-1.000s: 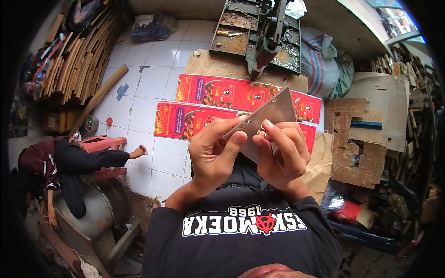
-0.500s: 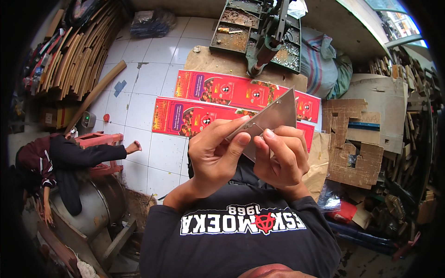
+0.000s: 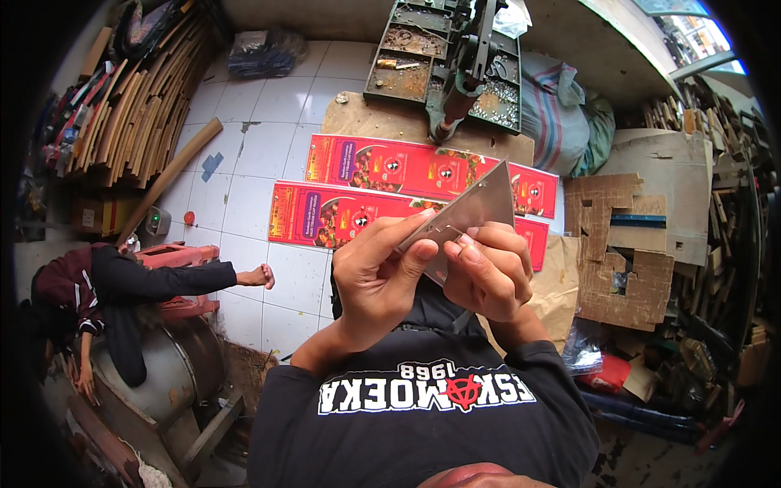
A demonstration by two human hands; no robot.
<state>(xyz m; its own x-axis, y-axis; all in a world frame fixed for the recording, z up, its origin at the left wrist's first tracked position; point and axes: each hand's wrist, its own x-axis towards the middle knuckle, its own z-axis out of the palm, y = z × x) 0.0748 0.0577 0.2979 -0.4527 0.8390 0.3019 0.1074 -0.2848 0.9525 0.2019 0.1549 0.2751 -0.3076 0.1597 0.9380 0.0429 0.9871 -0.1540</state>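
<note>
Up in front of my chest, a thin grey panel is tilted with one corner pointing up and away. My left hand pinches its near left edge between thumb and fingers. My right hand is closed at the panel's lower face, thumb and fingertips together by a thin bent wire. The wire seems to run into those fingertips; its end is hidden. Beyond the hands lie two long red printed strips, a far one and a near one partly covered by my hands and the panel.
A dark hand press stands at the far side, beside trays of small metal parts. Brown paper lies under the strips. Cut cardboard and a striped sack are at the right. At left, another person's leg stretches out.
My right fingers have shifted slightly and curled differently against the panel, which stays in my left hand. The other person's foot at left has moved right and slightly down. The view has shifted a little.
</note>
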